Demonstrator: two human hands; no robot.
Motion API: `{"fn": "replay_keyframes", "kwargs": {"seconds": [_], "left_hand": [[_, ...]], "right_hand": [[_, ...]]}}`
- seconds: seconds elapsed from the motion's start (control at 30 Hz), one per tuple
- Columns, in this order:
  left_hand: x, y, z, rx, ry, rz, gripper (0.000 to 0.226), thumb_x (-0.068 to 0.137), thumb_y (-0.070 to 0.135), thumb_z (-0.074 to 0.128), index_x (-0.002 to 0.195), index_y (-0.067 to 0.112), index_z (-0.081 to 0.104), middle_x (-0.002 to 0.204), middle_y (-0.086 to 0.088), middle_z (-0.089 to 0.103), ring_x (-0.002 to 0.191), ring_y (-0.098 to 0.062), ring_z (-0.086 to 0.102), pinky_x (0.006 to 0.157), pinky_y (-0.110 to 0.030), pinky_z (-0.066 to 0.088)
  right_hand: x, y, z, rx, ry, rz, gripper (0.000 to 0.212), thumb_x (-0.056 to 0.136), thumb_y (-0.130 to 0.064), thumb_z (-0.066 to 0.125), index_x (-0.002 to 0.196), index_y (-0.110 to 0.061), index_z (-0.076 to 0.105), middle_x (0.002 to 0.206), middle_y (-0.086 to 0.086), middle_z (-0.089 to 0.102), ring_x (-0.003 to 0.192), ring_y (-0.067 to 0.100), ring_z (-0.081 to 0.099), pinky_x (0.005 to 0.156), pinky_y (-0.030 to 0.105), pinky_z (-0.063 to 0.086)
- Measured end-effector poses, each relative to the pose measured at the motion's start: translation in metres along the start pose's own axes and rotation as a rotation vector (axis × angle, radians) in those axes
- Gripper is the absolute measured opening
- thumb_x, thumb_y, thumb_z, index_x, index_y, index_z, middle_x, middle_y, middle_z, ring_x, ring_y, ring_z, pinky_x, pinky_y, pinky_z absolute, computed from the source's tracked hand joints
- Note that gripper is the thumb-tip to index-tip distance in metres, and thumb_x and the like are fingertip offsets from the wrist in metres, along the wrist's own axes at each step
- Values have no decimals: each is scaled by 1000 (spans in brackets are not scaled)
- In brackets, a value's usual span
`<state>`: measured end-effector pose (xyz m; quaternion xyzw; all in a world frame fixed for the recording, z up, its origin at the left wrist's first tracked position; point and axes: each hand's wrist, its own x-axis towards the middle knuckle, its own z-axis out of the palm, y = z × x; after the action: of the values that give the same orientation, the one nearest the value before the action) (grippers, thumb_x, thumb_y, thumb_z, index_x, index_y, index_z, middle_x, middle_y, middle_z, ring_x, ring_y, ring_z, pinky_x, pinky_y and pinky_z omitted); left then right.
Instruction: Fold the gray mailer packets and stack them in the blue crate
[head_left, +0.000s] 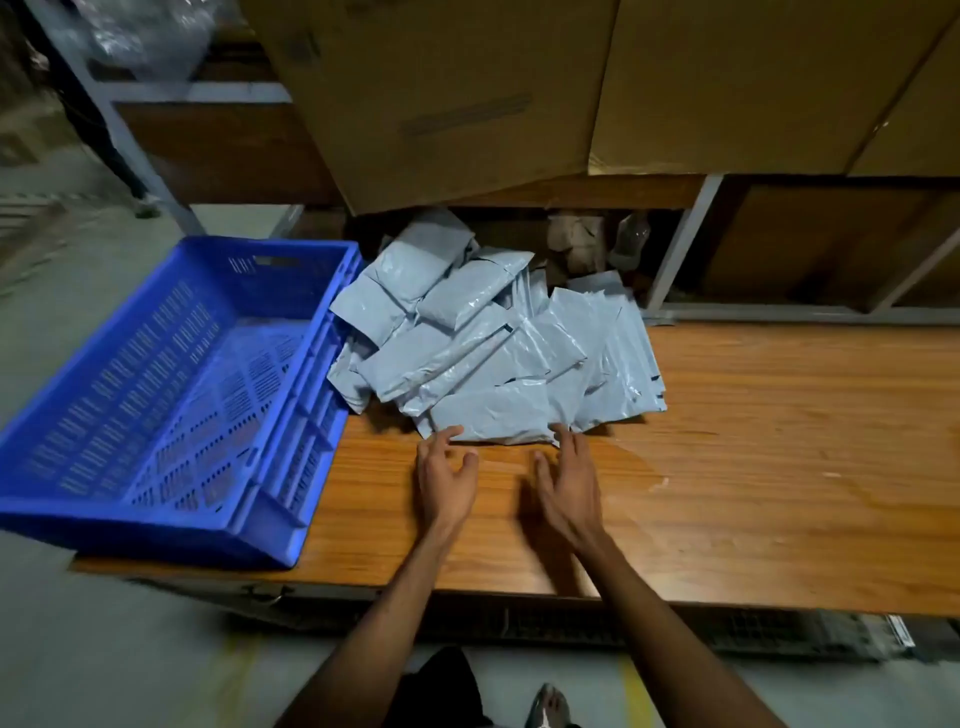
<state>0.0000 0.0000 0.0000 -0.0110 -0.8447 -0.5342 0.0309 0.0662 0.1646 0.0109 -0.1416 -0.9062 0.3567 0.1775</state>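
Both forearms bare — no sleeves, no watch or rings visible on hands: left hand (448, 480), right hand (567, 486). Dark trousers (441, 686) below — sandal (548, 707), toes showing.

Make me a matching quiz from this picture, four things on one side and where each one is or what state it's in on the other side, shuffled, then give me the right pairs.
Column one:
1. blue crate
2. pile of gray mailer packets
3. left hand
4. cardboard boxes

Column two:
A. heaped on the wooden table, right of the crate
B. on the shelf above the table's far edge
C. empty, at the table's left end
D. open, fingertips at the nearest packet's edge

Pairs: 1-C, 2-A, 3-D, 4-B
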Motion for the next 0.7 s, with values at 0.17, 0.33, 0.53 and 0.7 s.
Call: {"fn": "replay_keyframes", "kwargs": {"seconds": [0.17,0.33,0.53,0.7], "left_hand": [[28,-1,-9,-82,86,-181,34,81,1,76,105,21,63,109,-2,56,97,-26,62,93,-40,53],[53,-20,-8,-222,12,-363,38,82,3,74,112,18,57,111,-7,67,100,-24,68,94,-47,56],[44,-20,-33,-355,-96,-411,39,90,8,74,121,17,54,108,-4,66,93,-16,65,81,-30,54],[4,-34,-60,-496,-225,-555,46,90,3,75,127,21,55,118,-11,68,108,-25,67,94,-40,55]], "right_hand": [[27,-13,10,67,1,137,47,102,-17,61,145,-4,48,138,18,51,124,33,54,99,28,38],[38,-22,18,159,47,345,54,94,-21,62,143,0,51,133,20,60,122,33,58,102,35,44],[18,-9,18,256,118,533,38,86,-27,73,121,-13,69,109,6,69,103,24,65,88,39,55],[-23,-8,5,636,43,724,31,91,-11,77,121,-15,70,96,7,72,87,23,72,74,32,57]]}}
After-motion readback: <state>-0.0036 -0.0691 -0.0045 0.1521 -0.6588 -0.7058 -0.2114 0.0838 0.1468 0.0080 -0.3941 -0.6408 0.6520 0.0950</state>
